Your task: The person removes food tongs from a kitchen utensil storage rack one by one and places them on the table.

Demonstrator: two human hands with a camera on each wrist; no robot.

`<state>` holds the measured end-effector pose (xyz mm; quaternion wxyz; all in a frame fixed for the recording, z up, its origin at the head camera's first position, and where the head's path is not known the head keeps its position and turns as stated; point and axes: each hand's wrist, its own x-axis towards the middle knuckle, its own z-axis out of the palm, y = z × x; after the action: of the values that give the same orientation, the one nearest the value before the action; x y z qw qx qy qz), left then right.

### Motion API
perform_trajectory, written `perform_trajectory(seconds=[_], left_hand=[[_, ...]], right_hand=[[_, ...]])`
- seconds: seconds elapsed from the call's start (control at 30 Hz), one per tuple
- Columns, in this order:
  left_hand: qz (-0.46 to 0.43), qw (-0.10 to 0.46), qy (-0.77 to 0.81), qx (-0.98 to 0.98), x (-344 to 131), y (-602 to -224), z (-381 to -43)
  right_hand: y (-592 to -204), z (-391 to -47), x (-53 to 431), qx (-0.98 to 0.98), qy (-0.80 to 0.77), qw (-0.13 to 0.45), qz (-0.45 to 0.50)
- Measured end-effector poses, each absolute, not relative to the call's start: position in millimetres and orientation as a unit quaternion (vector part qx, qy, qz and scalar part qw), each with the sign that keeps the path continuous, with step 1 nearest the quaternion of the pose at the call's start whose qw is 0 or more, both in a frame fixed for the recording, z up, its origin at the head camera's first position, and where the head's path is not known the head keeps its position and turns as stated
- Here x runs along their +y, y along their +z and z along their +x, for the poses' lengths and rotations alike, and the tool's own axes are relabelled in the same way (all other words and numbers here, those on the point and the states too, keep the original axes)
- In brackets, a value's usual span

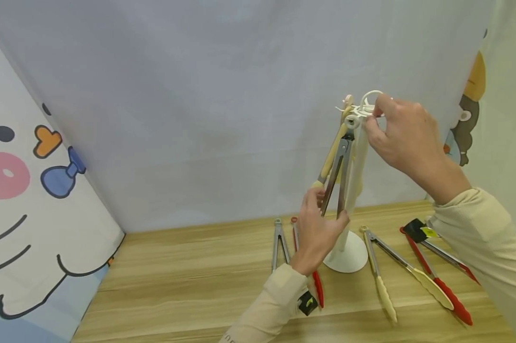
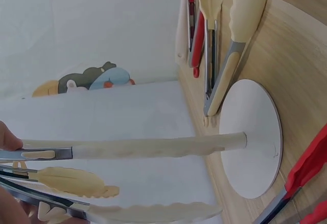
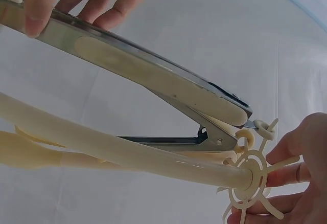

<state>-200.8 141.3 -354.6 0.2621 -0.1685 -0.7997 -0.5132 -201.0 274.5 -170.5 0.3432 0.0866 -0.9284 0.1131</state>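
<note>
My left hand (image 1: 320,233) grips the arms of a pair of metal kitchen tongs (image 1: 345,150) with whitish tips, which slant down beside the white utensil stand (image 1: 349,259). The ring of these tongs (image 3: 264,129) is at one of the hooks on the stand's top; whether it bears their weight, I cannot tell. At that hooked top (image 3: 248,180), my right hand (image 1: 405,133) pinches the rack with thumb and fingers. Behind the held tongs, a yellow pair of tongs (image 1: 332,155) hangs from the stand. Part of the stand's pole is hidden by my left hand.
On the wooden table (image 1: 176,276), yellow tongs (image 1: 386,286) lie spread right of the base. Red tongs (image 1: 448,290) with a black tag lie further right. Grey tongs (image 1: 278,238) and other red tongs (image 1: 318,288) lie left of it. A pale curtain (image 1: 219,119) hangs behind.
</note>
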Motion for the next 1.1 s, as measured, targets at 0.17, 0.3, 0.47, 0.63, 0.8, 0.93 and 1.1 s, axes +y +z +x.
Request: perform_trajectory(seconds=[0.17, 0.3, 0.47, 0.63, 0.8, 0.93, 1.1], left_hand=[[-0.184, 0.276, -0.514, -0.791, 138.1, -356.4, -200.4], [-0.209, 0.278, -0.523, -0.778, 135.7, -357.5, -200.0], [-0.248, 0.302, -0.511, -0.766, 133.9, -355.4, -198.1], [-0.27, 0.31, -0.505, -0.759, 132.7, -352.9, -197.6], [-0.274, 0.31, -0.504, -0.758, 131.7, -350.8, -197.7], [-0.27, 0.307, -0.502, -0.762, 130.0, -350.0, -196.7], [-0.27, 0.298, -0.502, -0.766, 127.2, -349.6, -195.9]], right_hand=[[-171.9, -201.2, 274.6, -0.927, 0.114, 0.347, 0.089], [-173.1, -201.3, 274.9, -0.926, 0.112, 0.35, 0.089], [-173.3, -201.3, 274.6, -0.926, 0.11, 0.351, 0.085], [-173.1, -201.9, 274.0, -0.924, 0.107, 0.356, 0.087], [-173.4, -201.7, 274.2, -0.923, 0.107, 0.359, 0.089], [-173.5, -201.1, 273.7, -0.924, 0.108, 0.356, 0.085], [-174.2, -201.1, 272.7, -0.925, 0.107, 0.356, 0.082]])
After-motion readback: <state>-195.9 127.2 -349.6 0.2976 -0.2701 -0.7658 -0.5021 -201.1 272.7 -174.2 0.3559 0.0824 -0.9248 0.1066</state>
